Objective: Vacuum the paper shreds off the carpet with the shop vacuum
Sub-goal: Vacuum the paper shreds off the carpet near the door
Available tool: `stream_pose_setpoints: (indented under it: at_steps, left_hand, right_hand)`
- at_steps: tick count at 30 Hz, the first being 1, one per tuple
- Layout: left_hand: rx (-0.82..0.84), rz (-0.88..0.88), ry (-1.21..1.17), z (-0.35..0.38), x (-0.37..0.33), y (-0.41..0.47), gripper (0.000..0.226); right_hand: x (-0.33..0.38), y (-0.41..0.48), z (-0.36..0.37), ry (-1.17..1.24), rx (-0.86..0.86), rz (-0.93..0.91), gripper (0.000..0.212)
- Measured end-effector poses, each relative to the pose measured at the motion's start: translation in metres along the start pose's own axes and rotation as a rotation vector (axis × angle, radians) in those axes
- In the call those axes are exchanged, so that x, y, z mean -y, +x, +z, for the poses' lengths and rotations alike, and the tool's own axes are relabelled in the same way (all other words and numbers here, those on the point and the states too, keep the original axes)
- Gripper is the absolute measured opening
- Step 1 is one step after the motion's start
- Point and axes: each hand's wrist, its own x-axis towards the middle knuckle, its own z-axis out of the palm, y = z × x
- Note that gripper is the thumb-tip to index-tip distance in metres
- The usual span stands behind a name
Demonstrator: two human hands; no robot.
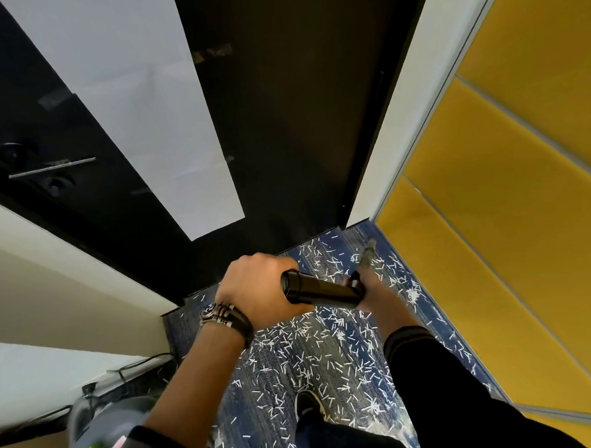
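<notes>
The biggest thing on my feed is the black door (299, 121), filling twelve o'clock, with a white sheet (126, 95) stuck on it toward eleven. Yellow wall panels (507, 178) run down the side from two to four o'clock. Between them the blue carpet (185, 327) spreads from the centre down to six.

The shop vacuum (106, 425), grey with a green label, sits blurred at seven o'clock, just beside the left forearm.

At centre I see the black wand (321, 291) held across the view. The left hand (256, 287), bracelets (223, 316) on its wrist, has its fingers wrapped round the wand's near end. The right hand (371, 290) grips the far end, though most of its fingers are hidden under the tube. The grey nozzle (367, 254) reaches toward one o'clock, close to the corner where door meets wall; I cannot tell if its tip touches the carpet.

A shoe (309, 406) shows at six.

White paper shreds (315, 359) lie scattered thickly from the nozzle down past the shoe, with no cleared strip I can make out. I judge the job is barely begun: nearly all of the visible carpet is left to do.
</notes>
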Motion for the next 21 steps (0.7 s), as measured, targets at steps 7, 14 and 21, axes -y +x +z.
stream_pose_setpoints:
  at_steps: [7, 14, 21]
  left_hand:
    - [0.029, 0.111, -0.068, 0.010, -0.032, 0.004, 0.055]
    - [0.122, 0.248, -0.038, 0.010, -0.063, 0.003, 0.052]
    - [0.083, 0.313, -0.030, 0.008, -0.055, -0.010, 0.050]
  right_hand:
    - [0.018, -0.002, -0.050, -0.100, -0.056, -0.051, 0.026]
    - [0.005, 0.007, -0.081, -0.063, -0.064, -0.084, 0.034]
    - [-0.027, -0.005, -0.098, 0.035, -0.103, -0.036, 0.034]
